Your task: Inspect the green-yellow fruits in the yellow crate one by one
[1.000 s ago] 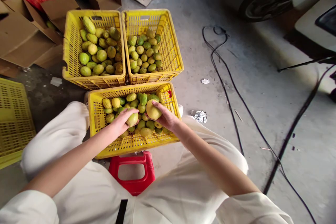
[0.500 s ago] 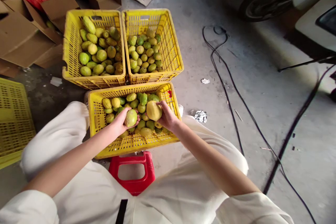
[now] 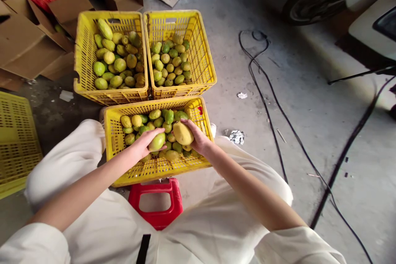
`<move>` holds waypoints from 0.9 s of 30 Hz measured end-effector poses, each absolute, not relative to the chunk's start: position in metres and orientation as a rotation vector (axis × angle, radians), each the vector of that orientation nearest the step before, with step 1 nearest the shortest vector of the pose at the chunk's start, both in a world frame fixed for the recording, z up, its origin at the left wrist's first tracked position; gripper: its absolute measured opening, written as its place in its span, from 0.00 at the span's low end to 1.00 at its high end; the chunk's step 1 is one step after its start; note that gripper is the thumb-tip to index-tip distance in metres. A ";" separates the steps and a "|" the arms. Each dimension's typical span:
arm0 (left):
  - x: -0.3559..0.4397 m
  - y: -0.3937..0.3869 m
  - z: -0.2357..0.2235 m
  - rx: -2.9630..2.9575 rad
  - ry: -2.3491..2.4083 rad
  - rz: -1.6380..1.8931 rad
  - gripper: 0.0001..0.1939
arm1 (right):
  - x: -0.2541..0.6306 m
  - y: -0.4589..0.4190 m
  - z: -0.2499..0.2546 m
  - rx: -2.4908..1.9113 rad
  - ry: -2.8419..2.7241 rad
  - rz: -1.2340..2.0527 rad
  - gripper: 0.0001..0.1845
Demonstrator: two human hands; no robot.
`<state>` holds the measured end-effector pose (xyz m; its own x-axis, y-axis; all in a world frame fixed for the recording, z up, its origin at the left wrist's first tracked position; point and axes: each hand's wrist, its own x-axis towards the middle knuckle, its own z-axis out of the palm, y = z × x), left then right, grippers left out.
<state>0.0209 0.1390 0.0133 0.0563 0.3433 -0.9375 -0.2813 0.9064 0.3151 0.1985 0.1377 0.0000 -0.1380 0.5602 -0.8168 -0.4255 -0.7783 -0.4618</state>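
Note:
My left hand (image 3: 144,142) is wrapped round a smooth, oval green-yellow fruit (image 3: 156,142), thumb on top. In my right hand (image 3: 200,139) is a larger, yellower oval fruit (image 3: 183,133), gripped from its right side. Both are held above the near yellow plastic crate (image 3: 154,172), between my knees. Inside that crate lie several green and yellow fruits (image 3: 172,155) of similar shape. The fingers under each held fruit are partly hidden.
Beyond stand two more yellow crates, a left one (image 3: 81,53) and a right one (image 3: 206,55), both holding fruit. A red stool (image 3: 154,219) is below me. Cardboard boxes (image 3: 26,47) lie left; black cables (image 3: 262,70) and a vehicle wheel (image 3: 318,6) are right.
The fruit in my left hand has turned and moved slightly right. My right hand has tilted its yellow fruit, bringing its longer side into view. The crates have not moved.

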 end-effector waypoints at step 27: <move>0.021 0.139 0.010 0.090 1.484 0.488 0.08 | 0.200 0.137 -0.006 -1.584 -0.175 1.925 0.11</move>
